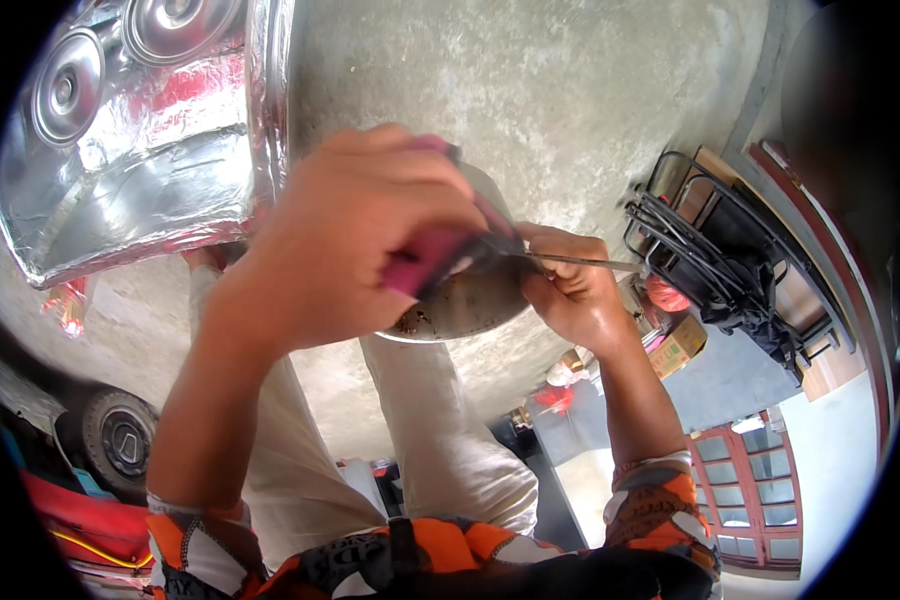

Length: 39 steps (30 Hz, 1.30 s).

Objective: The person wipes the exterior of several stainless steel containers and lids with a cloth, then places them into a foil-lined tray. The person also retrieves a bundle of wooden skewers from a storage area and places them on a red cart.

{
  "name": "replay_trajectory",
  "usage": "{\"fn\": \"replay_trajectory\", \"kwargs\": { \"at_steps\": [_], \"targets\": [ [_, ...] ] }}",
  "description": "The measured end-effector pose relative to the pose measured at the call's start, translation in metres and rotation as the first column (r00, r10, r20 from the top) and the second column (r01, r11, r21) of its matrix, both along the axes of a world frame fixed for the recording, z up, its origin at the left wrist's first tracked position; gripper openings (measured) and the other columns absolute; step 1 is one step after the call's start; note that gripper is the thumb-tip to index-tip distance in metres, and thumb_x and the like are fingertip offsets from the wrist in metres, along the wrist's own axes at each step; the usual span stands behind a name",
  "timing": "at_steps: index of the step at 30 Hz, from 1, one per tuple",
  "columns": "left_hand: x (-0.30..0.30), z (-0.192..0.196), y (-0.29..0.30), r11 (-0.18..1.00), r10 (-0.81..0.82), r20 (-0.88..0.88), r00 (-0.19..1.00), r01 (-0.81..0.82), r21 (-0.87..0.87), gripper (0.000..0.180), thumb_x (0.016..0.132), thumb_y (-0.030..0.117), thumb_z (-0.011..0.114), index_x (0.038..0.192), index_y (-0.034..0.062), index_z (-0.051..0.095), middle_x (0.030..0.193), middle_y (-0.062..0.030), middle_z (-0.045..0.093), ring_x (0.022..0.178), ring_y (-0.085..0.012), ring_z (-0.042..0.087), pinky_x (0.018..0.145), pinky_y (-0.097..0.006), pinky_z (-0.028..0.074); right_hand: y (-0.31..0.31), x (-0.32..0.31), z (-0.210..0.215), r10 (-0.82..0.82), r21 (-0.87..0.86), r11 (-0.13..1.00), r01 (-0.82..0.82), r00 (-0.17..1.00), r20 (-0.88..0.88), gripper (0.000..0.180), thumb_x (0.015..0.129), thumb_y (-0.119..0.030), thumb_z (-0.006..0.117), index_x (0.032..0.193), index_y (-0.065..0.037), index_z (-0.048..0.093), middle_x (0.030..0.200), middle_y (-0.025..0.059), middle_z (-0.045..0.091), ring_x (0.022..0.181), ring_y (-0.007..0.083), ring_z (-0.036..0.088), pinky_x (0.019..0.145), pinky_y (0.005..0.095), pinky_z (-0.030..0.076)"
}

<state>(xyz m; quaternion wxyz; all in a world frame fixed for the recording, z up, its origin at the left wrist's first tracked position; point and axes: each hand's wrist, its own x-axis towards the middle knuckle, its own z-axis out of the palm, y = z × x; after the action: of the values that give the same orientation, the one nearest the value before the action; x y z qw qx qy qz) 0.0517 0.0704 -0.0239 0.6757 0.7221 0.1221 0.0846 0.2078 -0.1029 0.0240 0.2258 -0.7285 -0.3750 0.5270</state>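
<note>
My left hand (340,240), smeared by motion, is wrapped round a scissors-like tool (432,262) with pink and black handles. The tool's dark front end reaches right, toward the other hand, and its tip is too blurred to make out. In a pinch, my right hand (578,285) grips a thin, straight metal-looking strip (588,262) that sticks out to the right past the fingers. Below and between both hands is a round metal pot (465,308) with dark specks on its brownish inner surface. My hands cover much of it.
A foil-covered surface (160,170) at the upper left carries round metal lids (68,88). Folded black-framed chairs (705,240) lean at the right, near a cardboard box (678,346). A wheel (118,438) stands at the lower left, by something red. Concrete floor (570,80) lies beyond my hands.
</note>
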Motion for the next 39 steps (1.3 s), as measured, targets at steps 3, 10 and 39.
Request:
{"fn": "replay_trajectory", "kwargs": {
  "at_steps": [3,10,39],
  "targets": [
    [0.015,-0.005,-0.001,0.988,-0.106,-0.012,0.994,0.107,0.113,0.018,0.058,0.008,0.063,0.075,0.0054,0.058,0.078,-0.0085,0.058,0.074,-0.0291,0.052,0.067,-0.035,0.04,-0.003,0.005,-0.005,0.013,-0.042,0.999,-0.014,1.0,-0.015,0.03,0.06,0.013,0.046,0.083,-0.001,0.06,0.07,0.0129,0.055,0.063,0.0259,0.056,0.054,0.0313,0.045],
    [-0.007,-0.007,0.004,0.993,-0.09,-0.248,0.964,0.107,0.054,0.017,0.063,0.006,0.066,0.077,0.0026,0.057,0.077,-0.01,0.056,0.07,-0.0292,0.051,0.063,-0.035,0.041,0.0,0.001,-0.003,-0.315,-0.241,0.931,0.273,0.937,-0.155,0.027,0.064,0.014,0.043,0.079,0.003,0.062,0.071,0.0084,0.059,0.063,0.0141,0.055,0.054,0.0281,0.044],
    [-0.054,0.027,-0.126,0.412,0.705,-0.616,0.352,-0.91,-0.049,0.019,0.075,0.008,0.067,0.09,-0.0001,0.058,0.096,-0.0109,0.055,0.087,-0.0183,0.054,0.079,-0.026,0.041,-0.007,-0.05,-0.01,-0.877,-0.297,0.453,0.84,0.48,0.02,0.009,0.067,0.005,0.052,0.068,0.0,0.059,0.063,0.0046,0.059,0.047,0.0091,0.049,0.04,0.0207,0.039]
  ]
}}
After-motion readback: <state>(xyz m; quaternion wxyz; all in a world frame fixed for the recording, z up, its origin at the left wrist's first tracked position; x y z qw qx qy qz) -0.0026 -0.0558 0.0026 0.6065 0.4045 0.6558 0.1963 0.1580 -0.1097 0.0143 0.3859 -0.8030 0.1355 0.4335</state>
